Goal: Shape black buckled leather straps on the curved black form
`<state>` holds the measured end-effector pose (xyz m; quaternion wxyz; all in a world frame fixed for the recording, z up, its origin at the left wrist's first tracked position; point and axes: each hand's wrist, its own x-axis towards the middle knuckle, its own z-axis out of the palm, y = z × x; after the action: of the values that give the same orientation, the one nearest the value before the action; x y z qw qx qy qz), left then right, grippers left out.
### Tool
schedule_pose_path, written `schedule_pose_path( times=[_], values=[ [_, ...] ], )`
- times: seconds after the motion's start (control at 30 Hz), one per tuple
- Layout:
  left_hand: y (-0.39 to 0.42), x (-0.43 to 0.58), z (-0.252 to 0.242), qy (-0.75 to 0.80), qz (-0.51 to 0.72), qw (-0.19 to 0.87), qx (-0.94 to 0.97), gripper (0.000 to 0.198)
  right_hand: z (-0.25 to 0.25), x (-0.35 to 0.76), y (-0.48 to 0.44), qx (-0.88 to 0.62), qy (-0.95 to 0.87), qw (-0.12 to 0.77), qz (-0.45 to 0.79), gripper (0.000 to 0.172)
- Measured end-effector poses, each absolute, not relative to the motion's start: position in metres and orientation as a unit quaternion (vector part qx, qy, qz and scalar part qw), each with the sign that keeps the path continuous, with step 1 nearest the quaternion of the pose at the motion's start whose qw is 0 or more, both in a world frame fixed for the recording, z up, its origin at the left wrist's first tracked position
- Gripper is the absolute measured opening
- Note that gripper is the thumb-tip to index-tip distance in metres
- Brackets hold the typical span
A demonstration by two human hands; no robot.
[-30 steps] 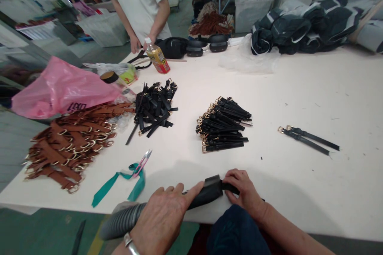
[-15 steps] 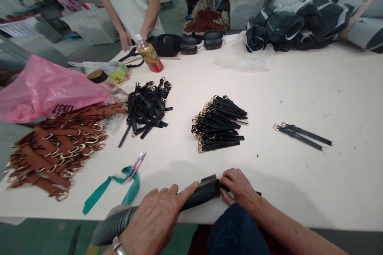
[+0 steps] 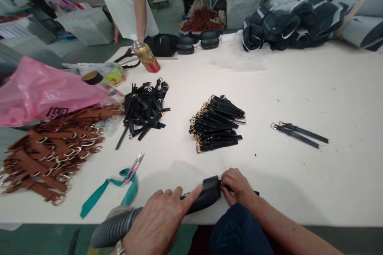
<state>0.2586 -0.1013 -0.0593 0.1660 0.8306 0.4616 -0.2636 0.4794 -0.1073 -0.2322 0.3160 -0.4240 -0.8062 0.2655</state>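
Observation:
My left hand (image 3: 158, 221) is wrapped round a black nozzle (image 3: 206, 195) on a grey ribbed hose (image 3: 115, 229) at the near table edge, forefinger stretched along it. My right hand (image 3: 239, 189) presses closed fingers on a black strap (image 3: 253, 193) right at the nozzle's mouth. Ahead lie a neat stack of black straps with gold buckles (image 3: 217, 123), a loose heap of black straps (image 3: 145, 107) to its left, and two single black straps (image 3: 299, 133) to the right.
Brown straps with rings (image 3: 50, 147) and a pink plastic bag (image 3: 42, 89) fill the left side. Pink snips on a teal ribbon (image 3: 128, 175) lie near my left hand. A bottle (image 3: 145, 55), dark bags (image 3: 185, 44) and another person (image 3: 125, 0) stand at the far edge.
My view has shifted slightly, so everything has drifted left. My hands stay on the nozzle and strap. The person at the far edge has turned and moved left.

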Motion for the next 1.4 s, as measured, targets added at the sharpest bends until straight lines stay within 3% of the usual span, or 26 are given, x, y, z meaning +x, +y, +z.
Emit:
schedule_pose_path(
  times=[0.17, 1.4],
  values=[
    [-0.095, 0.249, -0.056, 0.483, -0.256, 0.198, 0.813, 0.073, -0.229, 0.481, -0.107, -0.419, -0.797, 0.333, 0.282, 0.011],
    [-0.112, 0.245, -0.070, 0.502, -0.209, 0.195, 0.816, 0.074, -0.232, 0.481, -0.109, -0.441, -0.784, 0.316, 0.301, 0.009]
  ],
)
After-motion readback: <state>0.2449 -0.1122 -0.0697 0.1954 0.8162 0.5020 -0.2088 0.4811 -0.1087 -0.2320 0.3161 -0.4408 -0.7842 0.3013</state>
